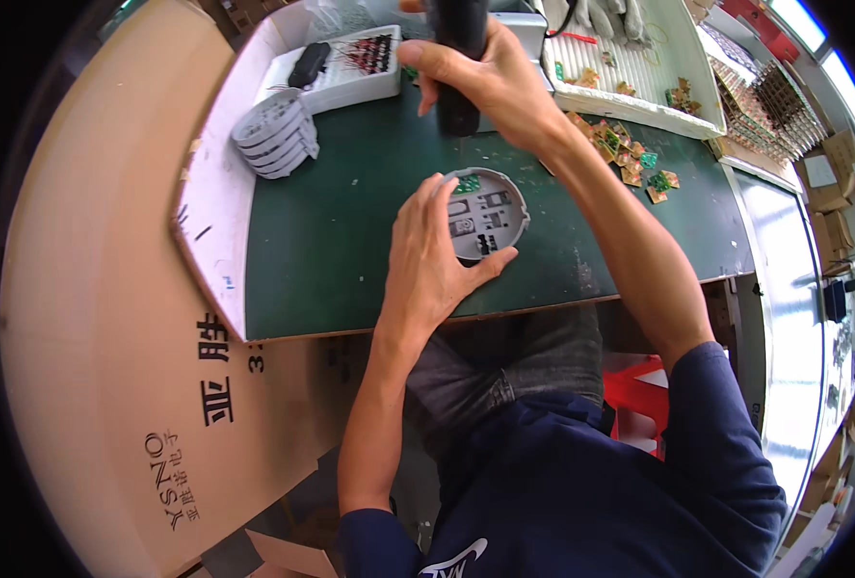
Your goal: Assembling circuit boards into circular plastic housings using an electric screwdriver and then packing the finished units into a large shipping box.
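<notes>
L hand (422,255) grasping round grey shell (500,223) by the rim: fingers curled over far-L side, thumb out along near side; exact thumb contact hard to confirm. R hand (504,85) clenched round black cyl. tool (459,72), held above table (336,255), apart from shell; tool's top end cut off by frame, no bit visible, so can't tell type.

Shell pos.: on table, approx. mid-width, nearer the near edge than the far side, open face up. Inside: small green board (468,183) at far-L, plus dark/grey fittings, too small to ID.

Handling (judgement): looks like moulded plastic, so prob. light + stiff, won't flex much. Smooth wall may slip a bit / spin under a twisting load. Thin rim + bosses could crack if squeezed hard; board + fittings prob. the fragile bits, so keep fingertips off them. Best hold: outer wall, opp. sides, thumb vs. fingers, pressed flat to table; L hand's span abt. right for that. Tool prob. the heavier item, so full-hand wrap round the barrel makes sense.

Nearby: stack of grey shells (275,140) at table's far-L corner, white tray (355,97) just beside it toward the far side; loose boards (630,159) toward far-R, next to foam tray (639,111).
</notes>
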Motion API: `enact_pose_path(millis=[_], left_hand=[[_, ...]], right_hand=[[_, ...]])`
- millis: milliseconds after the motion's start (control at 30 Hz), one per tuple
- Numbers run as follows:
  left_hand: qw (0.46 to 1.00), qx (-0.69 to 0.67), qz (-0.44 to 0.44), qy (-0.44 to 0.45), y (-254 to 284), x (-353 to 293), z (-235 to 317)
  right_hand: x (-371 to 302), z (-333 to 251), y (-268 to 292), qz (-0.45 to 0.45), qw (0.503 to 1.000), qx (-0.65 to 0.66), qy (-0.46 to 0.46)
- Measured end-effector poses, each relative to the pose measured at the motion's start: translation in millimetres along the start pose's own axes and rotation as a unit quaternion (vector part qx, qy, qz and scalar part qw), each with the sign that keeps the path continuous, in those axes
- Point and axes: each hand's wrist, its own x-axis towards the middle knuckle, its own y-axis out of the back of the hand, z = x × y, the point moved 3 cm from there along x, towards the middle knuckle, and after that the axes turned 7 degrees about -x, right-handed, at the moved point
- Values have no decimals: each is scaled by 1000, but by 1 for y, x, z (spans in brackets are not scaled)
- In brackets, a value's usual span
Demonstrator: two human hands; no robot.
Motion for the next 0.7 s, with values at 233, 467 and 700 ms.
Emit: enact_pose_path(millis=[233,467,700], left_hand=[[991,-7,136,-16,124,80,-44],[922,225,-217,228,178,186,-165],[943,241,-105,203,176,179,-188]], right_hand=[[-29,1,16,13,985,-170,-37],[-127,22,-3,-77,799,-582,-130],[-140,25,13,16,961,-210,-181]])
